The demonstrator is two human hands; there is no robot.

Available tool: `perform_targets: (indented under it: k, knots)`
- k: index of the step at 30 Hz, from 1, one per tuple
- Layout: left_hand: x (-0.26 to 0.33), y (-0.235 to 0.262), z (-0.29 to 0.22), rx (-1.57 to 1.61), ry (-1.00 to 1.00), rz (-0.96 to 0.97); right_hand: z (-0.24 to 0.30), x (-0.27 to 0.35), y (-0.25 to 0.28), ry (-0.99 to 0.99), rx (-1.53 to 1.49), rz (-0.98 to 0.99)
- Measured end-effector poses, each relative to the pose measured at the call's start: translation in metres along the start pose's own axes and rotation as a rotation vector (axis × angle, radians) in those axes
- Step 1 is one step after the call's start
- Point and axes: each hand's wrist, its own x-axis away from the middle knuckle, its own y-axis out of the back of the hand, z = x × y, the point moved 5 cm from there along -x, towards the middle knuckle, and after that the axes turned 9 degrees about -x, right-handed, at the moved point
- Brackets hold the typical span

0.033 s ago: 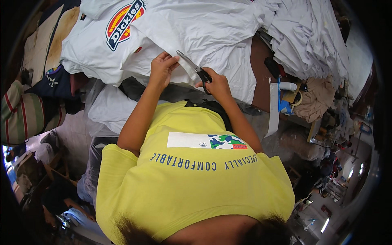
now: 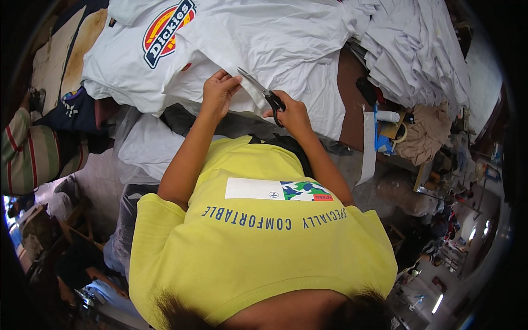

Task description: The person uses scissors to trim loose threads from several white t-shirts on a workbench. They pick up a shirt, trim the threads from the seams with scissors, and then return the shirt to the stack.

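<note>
A white T-shirt [image 2: 220, 33] with a coloured chest print and a small red tag lies spread over the table in front of me. My left hand [image 2: 219, 94] pinches the near edge of this shirt between thumb and fingers. In my right hand [image 2: 291, 114] is a pair of scissors [image 2: 270, 98] with black handles, my fingers in the loops. Their metal blades point up and left across the cloth, the tip close beside my left fingertips. The blades look nearly together. Any thread at the tip is too small to make out.
White garments [image 2: 415, 49] are heaped at the far right. Beside them on the brown tabletop [image 2: 355, 99] are a tape roll [image 2: 400, 132] and beige cloth [image 2: 426, 132]. More white cloth [image 2: 151, 146] hangs below the table's left part. A person in striped clothing [image 2: 38, 151] is at the left.
</note>
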Motion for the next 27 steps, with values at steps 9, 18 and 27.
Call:
perform_targets:
  k: [9,18,27]
  knots:
    - [0.001,0.0,0.002,-0.05,-0.018,-0.001,0.03,-0.009,0.0,0.096,0.121,0.001]
    - [0.002,-0.007,0.008,-0.057,0.027,0.018,0.004,-0.006,0.0,0.114,-0.036,-0.045]
    - [0.011,-0.034,0.005,-0.113,-0.053,0.089,0.023,-0.001,0.009,0.229,-0.123,-0.206]
